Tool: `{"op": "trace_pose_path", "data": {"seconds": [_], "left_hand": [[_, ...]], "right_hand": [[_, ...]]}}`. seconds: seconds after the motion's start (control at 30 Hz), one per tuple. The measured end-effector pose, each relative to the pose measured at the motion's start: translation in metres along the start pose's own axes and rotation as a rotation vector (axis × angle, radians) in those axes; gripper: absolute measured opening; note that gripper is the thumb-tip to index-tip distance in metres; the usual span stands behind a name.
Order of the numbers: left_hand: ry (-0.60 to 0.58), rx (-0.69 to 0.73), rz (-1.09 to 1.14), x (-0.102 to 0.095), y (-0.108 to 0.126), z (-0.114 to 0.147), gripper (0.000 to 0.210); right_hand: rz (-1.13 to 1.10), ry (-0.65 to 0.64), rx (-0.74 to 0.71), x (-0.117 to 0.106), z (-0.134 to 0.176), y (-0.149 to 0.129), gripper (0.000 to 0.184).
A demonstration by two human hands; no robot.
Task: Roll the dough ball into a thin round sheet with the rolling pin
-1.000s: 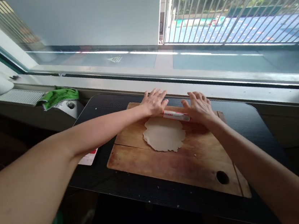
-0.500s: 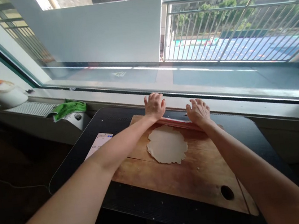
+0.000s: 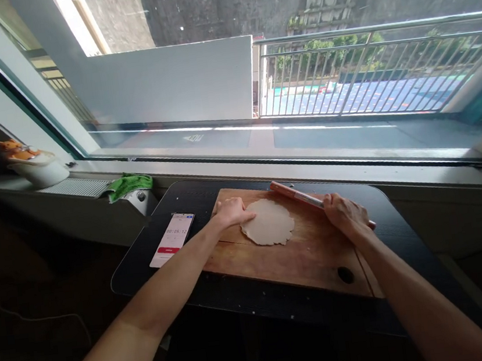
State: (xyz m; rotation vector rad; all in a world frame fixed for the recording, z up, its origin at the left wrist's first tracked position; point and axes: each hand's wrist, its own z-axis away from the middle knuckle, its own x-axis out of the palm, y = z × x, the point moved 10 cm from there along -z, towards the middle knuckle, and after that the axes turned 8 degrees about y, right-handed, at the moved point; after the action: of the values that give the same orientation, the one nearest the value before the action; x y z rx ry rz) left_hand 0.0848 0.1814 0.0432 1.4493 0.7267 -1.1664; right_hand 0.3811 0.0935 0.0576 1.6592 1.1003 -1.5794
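Observation:
A thin, roughly round sheet of dough (image 3: 269,224) with a ragged edge lies flat on a wooden cutting board (image 3: 269,265). At the dough's upper left edge is my left hand (image 3: 230,212), fingers curled and thumb on top of the rim; the fingertips are hidden. My right hand (image 3: 345,212) is wrapped round the near right part of a pinkish rolling pin (image 3: 298,195). The pin slants across the board's far right side, beside the dough and apart from it.
Left of the board, a phone (image 3: 171,239) showing a running timer lies on the black table (image 3: 256,300). A green cloth (image 3: 131,185) and a white pot (image 3: 42,170) rest on the ledge. Beyond the table stands a large window (image 3: 202,147).
My left hand has come off the rolling pin to the dough's left edge. My right hand has closed round the pin, which now slants to the right. The view has shifted.

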Motion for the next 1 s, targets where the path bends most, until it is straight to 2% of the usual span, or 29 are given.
{"op": "trace_pose_path", "data": {"seconds": [0.07, 0.13, 0.27, 0.33, 0.43, 0.5, 0.57, 0.63, 0.73, 0.83, 0.9, 1.0], "left_hand": [[-0.08, 0.012, 0.029, 0.004, 0.01, 0.0, 0.025], [-0.106, 0.03, 0.069, 0.005, 0.02, 0.002, 0.022], [-0.118, 0.104, 0.255, 0.008, 0.037, 0.011, 0.007], [-0.194, 0.158, 0.532, 0.01, 0.048, 0.017, 0.022], [-0.41, 0.218, 0.968, 0.013, 0.065, 0.025, 0.049], [-0.465, 0.223, 0.959, 0.016, 0.065, 0.023, 0.059], [-0.369, 0.193, 0.741, 0.018, 0.05, 0.012, 0.054], [-0.236, 0.156, 0.533, 0.017, 0.035, 0.0, 0.033], [-0.123, 0.149, 0.442, 0.021, 0.028, -0.006, 0.01], [0.016, 0.205, 0.397, 0.023, 0.037, 0.0, 0.008], [0.118, 0.239, 0.362, 0.022, 0.044, 0.006, 0.016], [0.25, 0.207, 0.303, 0.011, 0.036, 0.009, 0.021]], "right_hand": [[-0.027, -0.012, 0.077, -0.002, 0.004, 0.026, 0.058], [-0.061, -0.023, 0.121, -0.003, 0.011, 0.041, 0.058], [-0.103, -0.025, 0.16, -0.002, 0.019, 0.048, 0.057], [-0.094, -0.018, 0.164, -0.001, 0.018, 0.046, 0.056], [-0.074, -0.013, 0.174, 0.002, 0.017, 0.044, 0.054], [-0.071, -0.013, 0.181, 0.003, 0.016, 0.045, 0.055], [-0.073, -0.015, 0.188, 0.004, 0.016, 0.045, 0.059], [-0.075, -0.017, 0.192, 0.005, 0.017, 0.046, 0.06], [-0.064, -0.009, 0.177, 0.005, 0.018, 0.043, 0.057], [-0.046, -0.011, 0.175, 0.005, 0.018, 0.042, 0.057], [-0.038, -0.016, 0.178, 0.004, 0.017, 0.044, 0.058], [-0.022, -0.032, 0.168, 0.001, 0.013, 0.048, 0.059]]}}
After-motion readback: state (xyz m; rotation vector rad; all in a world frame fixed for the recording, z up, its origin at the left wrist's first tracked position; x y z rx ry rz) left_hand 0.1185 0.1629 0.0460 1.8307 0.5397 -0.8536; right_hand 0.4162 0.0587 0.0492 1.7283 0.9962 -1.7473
